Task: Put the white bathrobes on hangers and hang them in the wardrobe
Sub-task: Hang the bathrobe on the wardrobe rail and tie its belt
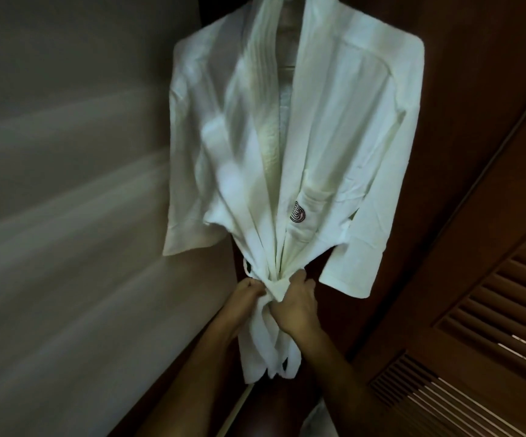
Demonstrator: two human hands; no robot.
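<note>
A white bathrobe (312, 127) hangs full length in front of me, its collar at the top edge of the frame and a dark round logo on its chest pocket. The hanger is hidden under the shoulders. The robe's belt (272, 287) is wrapped tight around its waist. My left hand (249, 294) grips the belt from the left. My right hand (298, 302) grips the belt and knot from the right. The robe's lower part hangs bunched below my hands.
A pale grey wall (66, 200) fills the left side. Dark brown wood of the wardrobe (463, 74) lies behind the robe, and a louvred wooden door (491, 326) stands at the right. A bit of white cloth (321, 417) shows at the bottom.
</note>
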